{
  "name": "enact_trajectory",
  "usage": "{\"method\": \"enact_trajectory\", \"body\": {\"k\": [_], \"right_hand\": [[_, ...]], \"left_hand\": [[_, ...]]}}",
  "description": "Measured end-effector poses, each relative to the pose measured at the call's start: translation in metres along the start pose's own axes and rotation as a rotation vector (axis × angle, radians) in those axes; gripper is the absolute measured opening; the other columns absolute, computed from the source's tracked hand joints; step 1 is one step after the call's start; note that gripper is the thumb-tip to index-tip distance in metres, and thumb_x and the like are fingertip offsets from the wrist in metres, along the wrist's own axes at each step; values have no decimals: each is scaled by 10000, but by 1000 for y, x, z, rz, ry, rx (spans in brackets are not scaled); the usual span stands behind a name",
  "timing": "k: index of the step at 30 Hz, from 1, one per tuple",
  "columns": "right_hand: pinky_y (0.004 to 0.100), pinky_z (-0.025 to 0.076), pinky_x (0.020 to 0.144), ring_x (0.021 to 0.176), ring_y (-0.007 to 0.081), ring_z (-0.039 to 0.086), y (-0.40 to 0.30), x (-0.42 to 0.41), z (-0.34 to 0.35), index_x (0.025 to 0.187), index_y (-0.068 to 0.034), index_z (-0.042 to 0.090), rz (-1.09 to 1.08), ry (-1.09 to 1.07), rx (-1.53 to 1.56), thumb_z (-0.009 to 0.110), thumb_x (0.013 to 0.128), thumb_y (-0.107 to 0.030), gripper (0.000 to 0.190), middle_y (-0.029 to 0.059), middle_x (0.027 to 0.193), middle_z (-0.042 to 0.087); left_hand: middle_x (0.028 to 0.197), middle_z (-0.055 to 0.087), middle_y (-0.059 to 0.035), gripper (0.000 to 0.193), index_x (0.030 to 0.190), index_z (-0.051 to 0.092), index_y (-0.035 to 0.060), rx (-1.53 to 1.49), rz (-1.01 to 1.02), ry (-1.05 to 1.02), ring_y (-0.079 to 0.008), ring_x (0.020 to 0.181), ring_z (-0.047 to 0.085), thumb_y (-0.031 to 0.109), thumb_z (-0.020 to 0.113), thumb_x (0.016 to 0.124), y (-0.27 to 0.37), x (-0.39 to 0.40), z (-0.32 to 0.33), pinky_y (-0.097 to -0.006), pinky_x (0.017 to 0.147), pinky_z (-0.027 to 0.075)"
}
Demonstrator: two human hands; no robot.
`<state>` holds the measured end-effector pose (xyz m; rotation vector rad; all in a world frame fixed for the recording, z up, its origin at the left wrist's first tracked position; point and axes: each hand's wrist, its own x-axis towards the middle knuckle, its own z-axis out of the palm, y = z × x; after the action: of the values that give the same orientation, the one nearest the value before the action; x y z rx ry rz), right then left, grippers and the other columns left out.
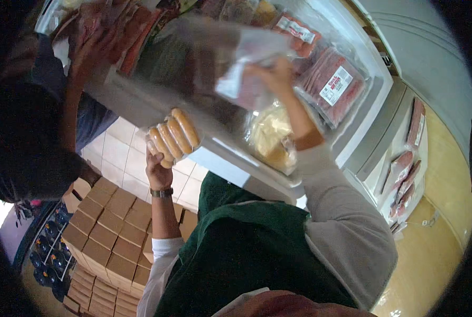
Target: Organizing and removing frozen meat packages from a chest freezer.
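A clear plastic pack of several sausages (174, 136) is in my left hand (159, 172), gripped at its lower corner outside the front wall of a chest freezer (226, 164). My right hand (277, 77) reaches over the freezer and grips a plastic package with white areas (255, 51), blurred by motion, so its contents are unclear. Just below that hand sits a clear bag of pale yellow food (271, 132). To its right lies a labelled vacuum pack of red meat (333, 85), with a smaller labelled red pack (299, 33) farther back.
At left, another person (26, 130) leans over the freezer, a hand (87, 51) among meat packs. Stacked brown cardboard boxes (113, 226) stand on the tiled floor (119, 152). Several meat packs (404, 174) lie on a white surface at right, beside the freezer. Dark round-bottomed items (51, 245) fill a rack.
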<state>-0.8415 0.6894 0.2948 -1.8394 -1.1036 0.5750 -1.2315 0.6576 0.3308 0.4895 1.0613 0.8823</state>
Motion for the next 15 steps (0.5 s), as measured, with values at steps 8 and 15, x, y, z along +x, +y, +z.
{"method": "enact_trajectory", "body": {"k": [8, 15], "right_hand": [[375, 479, 963, 1031, 243, 614, 78, -40, -230, 1208, 70, 551, 264, 379, 613, 679, 801, -24, 437, 133, 1109, 623], [382, 496, 864, 973, 245, 626, 159, -32, -267, 1128, 64, 607, 394, 563, 413, 762, 799, -188, 443, 129, 1087, 642]], "left_hand": [[1306, 525, -126, 712, 1392, 386, 7, -76, -9, 19, -262, 1196, 524, 175, 644, 750, -3, 4, -6, -395, 1009, 440], [1323, 506, -132, 719, 1402, 375, 8, -42, -17, 56, -269, 1199, 512, 193, 625, 754, -2, 0, -4, -399, 1001, 436]]}}
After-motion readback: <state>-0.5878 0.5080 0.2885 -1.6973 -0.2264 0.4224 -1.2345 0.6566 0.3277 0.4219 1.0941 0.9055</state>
